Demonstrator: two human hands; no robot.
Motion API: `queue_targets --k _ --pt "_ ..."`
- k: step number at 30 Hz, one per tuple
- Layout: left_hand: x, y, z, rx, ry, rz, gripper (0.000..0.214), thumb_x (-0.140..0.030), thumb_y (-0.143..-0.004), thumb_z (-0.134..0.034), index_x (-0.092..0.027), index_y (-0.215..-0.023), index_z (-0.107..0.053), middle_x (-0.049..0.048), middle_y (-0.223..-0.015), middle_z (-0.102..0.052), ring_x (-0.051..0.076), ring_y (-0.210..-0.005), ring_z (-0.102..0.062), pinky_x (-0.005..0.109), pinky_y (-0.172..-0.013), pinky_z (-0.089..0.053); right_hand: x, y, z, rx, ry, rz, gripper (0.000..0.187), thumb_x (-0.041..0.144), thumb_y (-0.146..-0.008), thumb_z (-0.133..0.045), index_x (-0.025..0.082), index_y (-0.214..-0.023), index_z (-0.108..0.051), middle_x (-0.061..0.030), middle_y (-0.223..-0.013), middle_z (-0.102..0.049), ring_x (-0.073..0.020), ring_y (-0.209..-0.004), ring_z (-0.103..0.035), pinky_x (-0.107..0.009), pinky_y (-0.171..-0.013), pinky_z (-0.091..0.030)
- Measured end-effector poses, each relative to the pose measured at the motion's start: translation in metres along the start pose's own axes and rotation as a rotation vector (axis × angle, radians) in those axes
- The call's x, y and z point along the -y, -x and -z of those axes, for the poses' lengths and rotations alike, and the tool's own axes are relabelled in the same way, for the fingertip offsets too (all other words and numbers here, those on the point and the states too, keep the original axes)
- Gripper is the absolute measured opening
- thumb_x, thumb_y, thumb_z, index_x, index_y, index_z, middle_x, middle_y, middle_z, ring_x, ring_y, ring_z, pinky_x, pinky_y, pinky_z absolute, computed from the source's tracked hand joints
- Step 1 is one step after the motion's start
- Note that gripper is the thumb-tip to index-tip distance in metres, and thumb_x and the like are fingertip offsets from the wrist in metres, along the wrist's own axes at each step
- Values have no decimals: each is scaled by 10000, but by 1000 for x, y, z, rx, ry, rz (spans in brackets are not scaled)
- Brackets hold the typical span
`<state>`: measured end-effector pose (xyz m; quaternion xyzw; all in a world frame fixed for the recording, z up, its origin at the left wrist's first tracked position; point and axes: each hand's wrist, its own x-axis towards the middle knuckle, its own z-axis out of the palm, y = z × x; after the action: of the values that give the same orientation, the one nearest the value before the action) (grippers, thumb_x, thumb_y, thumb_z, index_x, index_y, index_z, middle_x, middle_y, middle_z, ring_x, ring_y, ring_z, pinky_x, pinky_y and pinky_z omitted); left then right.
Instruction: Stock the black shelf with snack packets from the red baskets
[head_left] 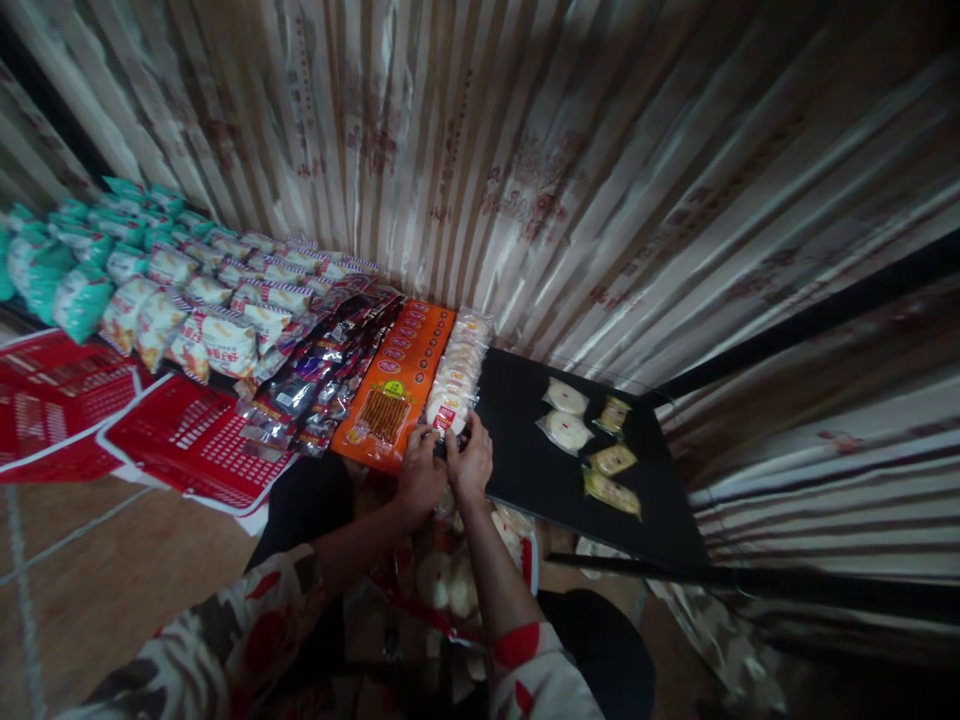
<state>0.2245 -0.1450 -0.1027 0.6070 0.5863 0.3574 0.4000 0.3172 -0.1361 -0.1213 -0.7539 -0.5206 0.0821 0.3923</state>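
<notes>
Both hands at the near end of the row of white round packets (460,365) on the black tabletop (514,455); step in hand looks like setting or squaring the nearest packet, the one with a red label (445,416); left hand (421,468) on its left near edge, right hand (471,456) on its right, fingers curled and part closed, thumbs side near each other; can't tell if either actually grips it or just rests against it.

Row lies just beside the orange pack (390,392), dark purple packets (319,375) beyond that to the left; next move, my read, calls for light even pressure from both sides, keeping the packet in line with the row and off the orange pack; wrappers look slick, row could slide.

Hard to make out: fingertips and the packet's near edge, dim and blurred; the basket (535,560) below is partly covered by the forearms, so its contents only show in part; teal bags (82,300) are cut off at the left edge; print on the yellow packets (613,460) too small to read.
</notes>
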Motion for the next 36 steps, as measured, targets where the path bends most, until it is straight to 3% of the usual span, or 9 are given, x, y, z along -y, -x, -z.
queue_targets --k 10,13,17,20,25,31,36 --pt "1 5 2 31 -97 -78 499 21 -684 -415 -172 -1103 -605 69 -1287 -497 212 -1266 -398 361 -1096 -317 -2 0 1 -22 -58 -31 538 458 -827 -431 136 -1256 -471 -146 -1153 -574 -234 -1004 -523 -368 -856 -431" --pt "3 11 7 47 -95 -132 482 26 -684 -405 -168 -1070 -620 72 -1278 -508 198 -1206 -460 350 -1082 -332 -1 3 5 -54 -85 -52 551 477 -824 -430 102 -1224 -490 -173 -1158 -567 -240 -1010 -530 -380 -863 -427" --pt "11 34 17 13 -86 -218 422 9 -682 -410 -168 -988 -641 71 -1200 -544 187 -1127 -506 324 -1012 -394 4 24 15 -120 -163 -33 447 427 -870 -352 121 -1136 -541 -154 -1109 -586 -219 -1009 -540 -366 -880 -420" --pt "22 59 26 82 -98 -256 323 -42 -722 -413 -168 -897 -653 68 -1082 -580 187 -1054 -532 319 -956 -427 8 52 20 -125 -239 -30 385 390 -889 -323 149 -1059 -570 -119 -1036 -619 -197 -981 -561 -347 -877 -422" --pt "48 87 37 233 -265 -147 257 -66 -727 -461 -189 -855 -646 67 -1082 -596 194 -1048 -533 328 -938 -430 7 98 15 20 -347 -138 368 389 -876 -333 163 -1047 -567 -82 -948 -658 -172 -876 -608 -301 -804 -455" --pt "81 85 45 184 -414 -27 233 -154 -725 -565 -187 -942 -640 97 -1208 -560 267 -1218 -421 421 -1059 -291 0 136 -7 363 -198 -144 297 317 -839 -377 210 -927 -640 -46 -915 -683 -182 -842 -600 -308 -794 -440" --pt "94 73 53 172 -496 21 426 -224 -698 -645 -130 -1110 -586 188 -1313 -480 357 -1327 -267 490 -1082 -191 -1 157 -23 501 -110 -108 253 227 -814 -430 220 -878 -675 -52 -833 -694 -196 -774 -609 -299 -725 -435"
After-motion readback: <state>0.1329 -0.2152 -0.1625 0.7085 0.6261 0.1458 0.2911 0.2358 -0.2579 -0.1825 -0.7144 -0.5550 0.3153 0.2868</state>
